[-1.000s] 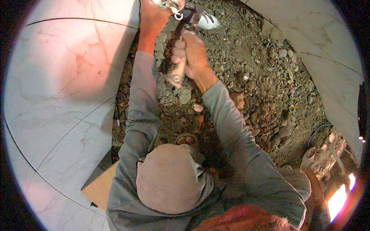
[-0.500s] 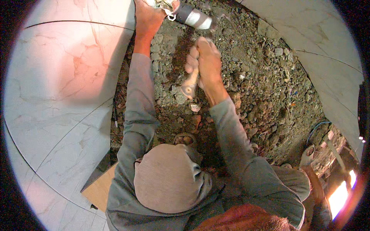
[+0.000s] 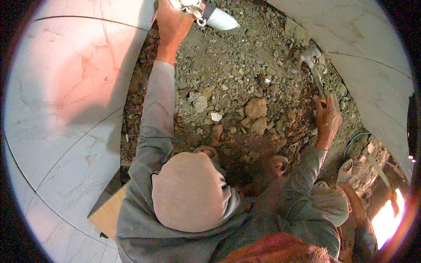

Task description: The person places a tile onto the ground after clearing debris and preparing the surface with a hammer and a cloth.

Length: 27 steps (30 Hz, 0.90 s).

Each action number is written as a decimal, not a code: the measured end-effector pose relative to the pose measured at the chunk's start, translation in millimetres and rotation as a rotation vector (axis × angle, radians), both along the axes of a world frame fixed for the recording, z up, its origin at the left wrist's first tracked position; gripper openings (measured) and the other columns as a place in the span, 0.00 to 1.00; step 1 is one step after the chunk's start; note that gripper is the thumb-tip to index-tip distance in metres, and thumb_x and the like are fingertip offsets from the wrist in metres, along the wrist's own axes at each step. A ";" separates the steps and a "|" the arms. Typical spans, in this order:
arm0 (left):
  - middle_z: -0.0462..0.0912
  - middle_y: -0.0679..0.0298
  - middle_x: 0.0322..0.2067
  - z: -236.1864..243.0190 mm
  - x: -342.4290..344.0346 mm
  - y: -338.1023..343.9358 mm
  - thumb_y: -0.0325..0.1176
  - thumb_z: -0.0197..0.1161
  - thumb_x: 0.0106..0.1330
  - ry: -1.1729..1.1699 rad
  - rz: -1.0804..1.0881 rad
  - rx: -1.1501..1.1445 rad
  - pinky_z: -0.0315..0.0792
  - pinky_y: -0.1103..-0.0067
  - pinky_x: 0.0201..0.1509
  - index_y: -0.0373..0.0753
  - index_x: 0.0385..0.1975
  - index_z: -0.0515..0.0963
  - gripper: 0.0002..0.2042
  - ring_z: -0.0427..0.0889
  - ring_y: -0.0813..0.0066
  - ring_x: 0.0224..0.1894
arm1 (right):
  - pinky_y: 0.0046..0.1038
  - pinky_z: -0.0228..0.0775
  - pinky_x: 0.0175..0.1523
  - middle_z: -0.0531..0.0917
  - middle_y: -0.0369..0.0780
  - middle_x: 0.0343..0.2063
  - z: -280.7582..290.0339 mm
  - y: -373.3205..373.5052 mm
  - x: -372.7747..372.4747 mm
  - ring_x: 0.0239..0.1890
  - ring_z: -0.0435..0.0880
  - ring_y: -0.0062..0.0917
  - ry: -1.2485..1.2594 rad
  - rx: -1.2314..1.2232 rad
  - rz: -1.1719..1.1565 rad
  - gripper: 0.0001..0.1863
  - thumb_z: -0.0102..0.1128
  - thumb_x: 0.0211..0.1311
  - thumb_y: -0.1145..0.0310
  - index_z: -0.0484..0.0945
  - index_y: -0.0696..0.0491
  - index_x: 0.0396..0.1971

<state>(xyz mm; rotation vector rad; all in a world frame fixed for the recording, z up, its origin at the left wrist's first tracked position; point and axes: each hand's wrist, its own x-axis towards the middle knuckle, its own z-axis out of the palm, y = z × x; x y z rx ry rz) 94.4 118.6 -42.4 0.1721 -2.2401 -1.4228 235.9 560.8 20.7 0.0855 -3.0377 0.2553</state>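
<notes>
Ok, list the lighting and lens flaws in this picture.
Head view, left: pinkish light and a soft shadow fall on the pale tiles; head view, lower right: the glare is blown white; head view, rim: tile joints bow and the corners go black; head view, right: the tool in the right hand looks a little soft.
</notes>
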 end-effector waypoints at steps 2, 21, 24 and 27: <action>0.82 0.56 0.48 5.4 1.2 0.1 0.24 0.69 0.61 -0.040 -0.083 0.264 0.77 0.71 0.57 0.33 0.59 0.70 0.25 0.83 0.64 0.52 | 0.41 0.77 0.40 0.86 0.42 0.36 -20.1 25.4 9.9 0.37 0.87 0.42 0.007 0.017 -0.143 0.15 0.68 0.68 0.56 0.80 0.52 0.44; 0.84 0.56 0.46 18.7 -15.3 -26.5 0.20 0.68 0.58 -0.121 -0.122 -0.111 0.78 0.70 0.54 0.37 0.58 0.71 0.26 0.83 0.64 0.49 | 0.47 0.74 0.42 0.83 0.47 0.41 -68.0 41.3 27.9 0.39 0.84 0.48 0.034 0.029 -0.318 0.23 0.55 0.75 0.47 0.77 0.54 0.48; 0.84 0.54 0.44 23.2 -17.4 -22.4 0.21 0.69 0.58 -0.188 -0.088 -0.127 0.78 0.69 0.53 0.37 0.58 0.71 0.26 0.84 0.63 0.48 | 0.46 0.75 0.43 0.84 0.47 0.41 -64.8 37.9 28.9 0.39 0.84 0.47 0.015 0.031 -0.327 0.25 0.56 0.75 0.46 0.78 0.56 0.52; 0.84 0.53 0.45 4.2 -6.1 -22.3 0.25 0.71 0.58 -0.079 -0.123 -0.066 0.78 0.66 0.54 0.37 0.55 0.73 0.24 0.84 0.58 0.48 | 0.46 0.75 0.42 0.84 0.47 0.40 -63.0 36.5 27.1 0.38 0.84 0.46 0.013 0.037 -0.309 0.24 0.57 0.76 0.48 0.78 0.56 0.51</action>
